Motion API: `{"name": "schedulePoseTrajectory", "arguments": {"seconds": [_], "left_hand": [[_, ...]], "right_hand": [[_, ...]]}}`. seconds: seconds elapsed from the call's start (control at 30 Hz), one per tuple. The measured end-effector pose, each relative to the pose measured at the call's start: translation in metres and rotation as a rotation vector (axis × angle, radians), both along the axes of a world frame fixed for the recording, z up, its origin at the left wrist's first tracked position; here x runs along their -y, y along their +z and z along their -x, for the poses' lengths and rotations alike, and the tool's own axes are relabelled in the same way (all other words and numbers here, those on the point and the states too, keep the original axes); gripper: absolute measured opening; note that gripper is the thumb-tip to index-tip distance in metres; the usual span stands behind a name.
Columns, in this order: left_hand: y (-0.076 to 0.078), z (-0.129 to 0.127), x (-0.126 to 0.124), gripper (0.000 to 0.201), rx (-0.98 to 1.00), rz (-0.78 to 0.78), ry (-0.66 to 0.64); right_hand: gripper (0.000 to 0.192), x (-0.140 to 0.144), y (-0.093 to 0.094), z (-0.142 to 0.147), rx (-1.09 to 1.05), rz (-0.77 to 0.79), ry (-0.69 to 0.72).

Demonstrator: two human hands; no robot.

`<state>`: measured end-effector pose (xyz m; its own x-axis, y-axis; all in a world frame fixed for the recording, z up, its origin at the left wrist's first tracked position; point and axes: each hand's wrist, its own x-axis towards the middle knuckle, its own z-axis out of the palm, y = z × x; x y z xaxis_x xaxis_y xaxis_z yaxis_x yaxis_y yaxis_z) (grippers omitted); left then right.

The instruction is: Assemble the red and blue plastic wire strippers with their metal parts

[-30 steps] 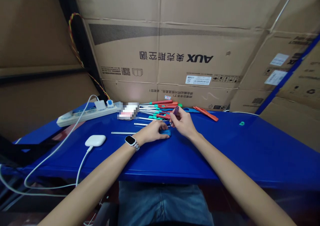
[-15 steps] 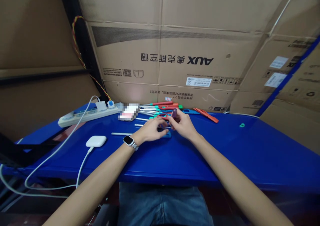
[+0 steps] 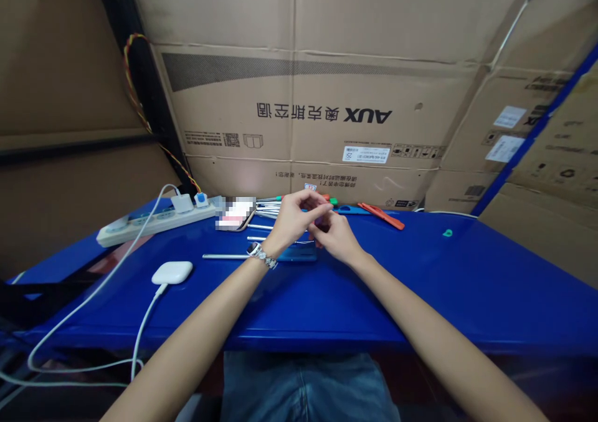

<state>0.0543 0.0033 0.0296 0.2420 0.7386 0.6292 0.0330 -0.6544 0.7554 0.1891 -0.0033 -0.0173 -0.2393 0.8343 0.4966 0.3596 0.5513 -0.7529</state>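
Above the blue table both my hands meet, fingertips almost touching. My left hand (image 3: 295, 221) arches over, thumb and fingers closed together at the right hand's fingertips; what they hold, if anything, is hidden. My right hand (image 3: 339, 238) is closed in a pinch. The purple-handled tool, likely a screwdriver, seen in it earlier is now mostly covered by the fingers; a thin metal shaft (image 3: 304, 242) shows beside them. Under my hands lies a tool with a flat blue handle (image 3: 301, 254) and a long metal shaft (image 3: 225, 257). Several more metal shafts (image 3: 267, 212) lie behind the left hand.
At the left are a phone (image 3: 236, 213) with a blurred screen, a power strip (image 3: 149, 222) and a white earbud case (image 3: 172, 272) on a cable. Orange-red tools (image 3: 382, 216) lie by the cardboard wall (image 3: 317, 79). A small green piece (image 3: 447, 233) sits to the right.
My left hand has risen from low beside the shafts to the right hand's fingertips, its fingers closing there. The purple handle in my right hand has gone out of sight. The view has shifted slightly.
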Motion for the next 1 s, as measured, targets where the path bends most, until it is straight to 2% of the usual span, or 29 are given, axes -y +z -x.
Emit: {"name": "schedulePoseTrajectory", "arguments": {"seconds": [0.13,0.3,0.4,0.5,0.67,0.8,0.87,1.0], "left_hand": [[-0.008,0.001,-0.001,0.028,0.079,0.039,-0.023],[-0.01,0.002,0.003,0.028,0.064,0.014,-0.044],[-0.011,0.003,0.004,0.027,0.024,-0.004,-0.075],[-0.013,0.003,0.004,0.027,0.011,-0.026,-0.081],[-0.016,-0.004,0.001,0.027,0.033,-0.014,0.086],[-0.015,-0.002,0.0,0.028,0.03,0.027,0.047],[-0.012,0.004,-0.001,0.028,-0.028,0.022,-0.001],[-0.009,0.02,-0.003,0.029,-0.173,-0.059,-0.041]], "right_hand": [[0.024,0.003,0.007,-0.003,0.005,0.003,0.026],[0.024,0.007,0.024,-0.018,-0.105,0.18,0.203],[0.029,0.009,0.029,-0.025,-0.102,0.224,0.242],[0.035,0.006,0.025,-0.024,-0.153,0.212,0.198],[0.047,-0.004,0.006,-0.008,-0.35,0.137,0.049],[0.043,-0.004,0.0,-0.001,-0.347,0.108,0.007],[0.044,0.0,0.005,-0.004,-0.309,0.143,0.077],[0.045,0.009,0.019,-0.017,-0.219,0.302,0.319]]}}
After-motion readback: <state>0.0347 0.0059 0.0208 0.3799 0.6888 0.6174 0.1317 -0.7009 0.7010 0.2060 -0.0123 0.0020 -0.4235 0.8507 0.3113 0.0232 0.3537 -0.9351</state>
